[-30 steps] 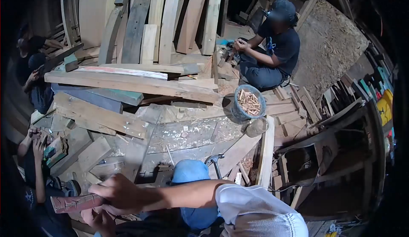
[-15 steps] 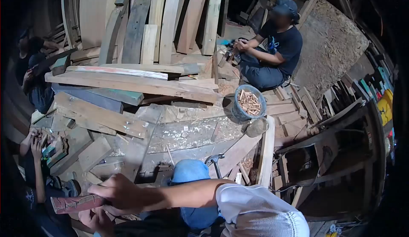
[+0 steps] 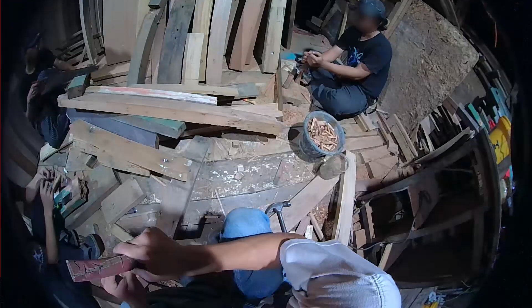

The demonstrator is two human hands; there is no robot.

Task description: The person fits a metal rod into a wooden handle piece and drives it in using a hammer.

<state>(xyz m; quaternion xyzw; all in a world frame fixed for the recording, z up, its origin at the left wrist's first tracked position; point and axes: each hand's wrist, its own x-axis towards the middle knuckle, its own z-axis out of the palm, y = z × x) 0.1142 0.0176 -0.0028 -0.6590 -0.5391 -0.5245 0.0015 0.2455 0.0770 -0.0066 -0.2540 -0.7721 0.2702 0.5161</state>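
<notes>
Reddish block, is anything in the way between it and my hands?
Nothing visible: your right hand grips one end of the reddish block directly. Your left hand appears just below it; whether it touches is unclear.

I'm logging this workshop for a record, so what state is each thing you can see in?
Reddish block: gripped in the right hand, dark marks across it.
Left hand: beside the block, grip unclear.
Bucket: open, well filled with wooden pegs.
Hammer: not held.
Long beam: lying down.
Tall boards: upright.
</notes>
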